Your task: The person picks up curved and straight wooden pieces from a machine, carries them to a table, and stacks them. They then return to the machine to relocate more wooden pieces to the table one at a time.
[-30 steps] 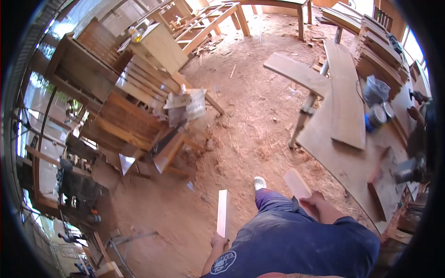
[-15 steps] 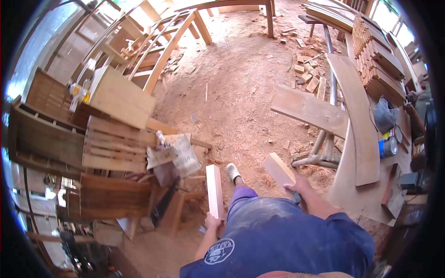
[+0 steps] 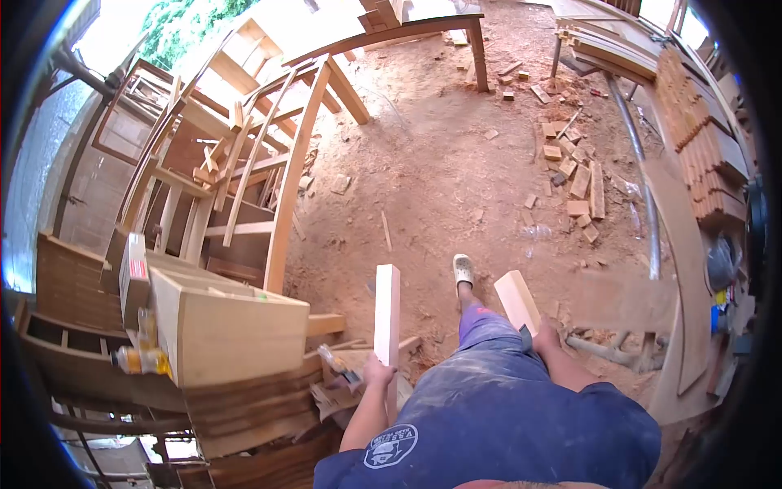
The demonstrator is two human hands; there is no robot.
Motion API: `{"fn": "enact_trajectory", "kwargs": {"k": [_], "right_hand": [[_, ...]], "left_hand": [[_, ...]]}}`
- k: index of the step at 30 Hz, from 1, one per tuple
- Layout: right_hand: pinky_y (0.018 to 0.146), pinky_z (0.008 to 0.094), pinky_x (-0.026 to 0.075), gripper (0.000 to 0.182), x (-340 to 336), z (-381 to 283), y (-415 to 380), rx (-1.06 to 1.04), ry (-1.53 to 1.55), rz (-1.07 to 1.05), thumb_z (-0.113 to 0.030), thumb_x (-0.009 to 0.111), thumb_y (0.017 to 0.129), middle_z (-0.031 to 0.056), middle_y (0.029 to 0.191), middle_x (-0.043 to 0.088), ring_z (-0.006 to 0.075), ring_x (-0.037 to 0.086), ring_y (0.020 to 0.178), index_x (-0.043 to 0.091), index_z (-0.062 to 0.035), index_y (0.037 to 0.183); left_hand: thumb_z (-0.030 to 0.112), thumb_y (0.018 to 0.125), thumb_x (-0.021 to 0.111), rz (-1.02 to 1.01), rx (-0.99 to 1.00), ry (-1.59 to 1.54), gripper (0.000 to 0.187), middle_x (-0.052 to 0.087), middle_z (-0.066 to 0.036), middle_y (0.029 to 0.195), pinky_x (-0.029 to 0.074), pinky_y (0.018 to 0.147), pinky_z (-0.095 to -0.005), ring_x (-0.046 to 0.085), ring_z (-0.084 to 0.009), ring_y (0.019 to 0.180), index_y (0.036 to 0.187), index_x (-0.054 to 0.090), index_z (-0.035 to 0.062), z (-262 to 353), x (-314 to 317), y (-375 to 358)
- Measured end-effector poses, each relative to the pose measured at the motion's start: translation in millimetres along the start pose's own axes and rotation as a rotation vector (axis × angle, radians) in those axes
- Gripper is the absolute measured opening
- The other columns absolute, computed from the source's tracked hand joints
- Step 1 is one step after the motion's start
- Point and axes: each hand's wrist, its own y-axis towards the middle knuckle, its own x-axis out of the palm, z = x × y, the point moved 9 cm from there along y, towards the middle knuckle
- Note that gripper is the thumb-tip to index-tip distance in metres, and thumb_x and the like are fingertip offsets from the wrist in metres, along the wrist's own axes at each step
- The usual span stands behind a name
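My left hand is wrapped round a pale wooden block, which stands up long and narrow in front of me. On the other side, my right hand grips a second wooden block, tilted up to the left. Something dark shows between that hand and the block; I cannot make out what it is. The two blocks are well apart, one on each side of my body. My foot in a light clog shows between them on the dirt floor.
A pale wooden box and stacked furniture parts stand at the left, with wooden frames behind. A long table crosses the far end. Offcuts lie at the right, near a metal pipe, boards and piled slats.
The view has moved forward and turned, so the pale box looks nearer and the right-hand boards have shifted outward. My foot shows farther right. Both hands still hold their blocks.
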Motion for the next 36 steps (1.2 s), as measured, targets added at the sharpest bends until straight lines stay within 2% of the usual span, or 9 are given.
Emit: {"fn": "enact_trajectory", "kwargs": {"k": [5, 8, 16, 21, 26, 28, 30, 33, 36], "right_hand": [[0.098, 0.0475, 0.052, 0.078, -22, -136, 128, -0.024, 0.205, 0.078, -0.042, 0.084, 0.074, 0.0262, 0.121, 0.068, 0.0425, 0.064, 0.116, 0.052, -0.0087, 0.137], [0.099, 0.0478, 0.052, 0.08, -86, -243, 181, -0.131, 0.27, 0.153, -0.041, 0.086, 0.074, 0.0273, 0.12, 0.067, 0.0433, 0.064, 0.115, 0.052, -0.006, 0.137], [0.095, 0.0492, 0.053, 0.092, -259, -511, 306, -0.246, 0.143, 0.368, -0.043, 0.091, 0.07, 0.0301, 0.117, 0.068, 0.0451, 0.066, 0.111, 0.048, -0.0005, 0.139], [0.094, 0.0489, 0.054, 0.097, -291, -643, 382, -0.232, 0.053, 0.427, -0.043, 0.091, 0.069, 0.0298, 0.115, 0.068, 0.0459, 0.066, 0.108, 0.046, -0.0016, 0.144], [0.094, 0.0471, 0.054, 0.097, -282, -722, 420, -0.285, -0.047, 0.498, -0.043, 0.09, 0.069, 0.029, 0.116, 0.069, 0.0439, 0.066, 0.11, 0.047, -0.0033, 0.146], [0.094, 0.0473, 0.054, 0.088, -277, -744, 435, -0.152, 0.003, 0.412, -0.042, 0.09, 0.068, 0.0281, 0.114, 0.069, 0.0435, 0.067, 0.11, 0.053, -0.0025, 0.137], [0.093, 0.0478, 0.054, 0.08, -276, -780, 448, -0.058, 0.053, 0.357, -0.04, 0.091, 0.067, 0.0273, 0.112, 0.07, 0.0434, 0.067, 0.109, 0.057, -0.0018, 0.128], [0.091, 0.049, 0.053, 0.069, -273, -809, 490, -0.07, 0.163, 0.31, -0.038, 0.092, 0.066, 0.0268, 0.109, 0.07, 0.0443, 0.067, 0.105, 0.06, -0.0004, 0.114], [0.092, 0.0489, 0.052, 0.07, -258, -814, 567, -0.089, 0.29, 0.279, -0.036, 0.092, 0.067, 0.0275, 0.112, 0.068, 0.0442, 0.066, 0.106, 0.058, -0.0004, 0.117]], "left_hand": [[0.031, 0.07, 0.09, 0.033, -0.023, 0.02, 0.072, 0.07, -0.021, 0.117, 0.053, 0.097, -0.0484, 0.067, -0.0405, 0.112, 0.124, 0.048, 0.0084, 85, -78, 138], [0.031, 0.071, 0.089, 0.024, -0.027, 0.025, 0.069, 0.07, -0.021, 0.116, 0.054, 0.096, -0.0483, 0.067, -0.0401, 0.112, 0.122, 0.049, 0.0092, 153, -148, 188], [0.031, 0.07, 0.088, 0.034, 0.024, -0.075, 0.067, 0.07, -0.021, 0.116, 0.055, 0.094, -0.0491, 0.068, -0.0398, 0.11, 0.122, 0.05, 0.0099, 302, -299, 363], [0.031, 0.069, 0.089, 0.085, 0.15, -0.14, 0.067, 0.071, -0.02, 0.113, 0.055, 0.094, -0.049, 0.068, -0.0396, 0.108, 0.12, 0.052, 0.0098, 406, -403, 528], [0.028, 0.067, 0.089, 0.172, 0.292, -0.235, 0.062, 0.072, -0.02, 0.106, 0.055, 0.092, -0.0471, 0.069, -0.0395, 0.103, 0.115, 0.055, 0.0071, 534, -575, 650], [0.026, 0.066, 0.088, 0.152, 0.362, -0.248, 0.061, 0.072, -0.021, 0.106, 0.054, 0.091, -0.0471, 0.069, -0.0392, 0.104, 0.112, 0.054, 0.0062, 591, -653, 686], [0.022, 0.064, 0.089, 0.146, 0.502, -0.258, 0.057, 0.071, -0.019, 0.097, 0.054, 0.087, -0.0442, 0.069, -0.0369, 0.095, 0.105, 0.052, 0.0051, 648, -726, 721], [0.017, 0.065, 0.086, 0.218, 0.656, -0.146, 0.056, 0.072, -0.021, 0.105, 0.055, 0.091, -0.0429, 0.071, -0.0353, 0.1, 0.11, 0.055, 0.0044, 731, -838, 750], [0.011, 0.068, 0.082, 0.279, 0.766, 0.002, 0.054, 0.073, -0.02, 0.103, 0.056, 0.087, -0.0444, 0.071, -0.0368, 0.1, 0.116, 0.056, 0.0055, 804, -933, 762]]}}
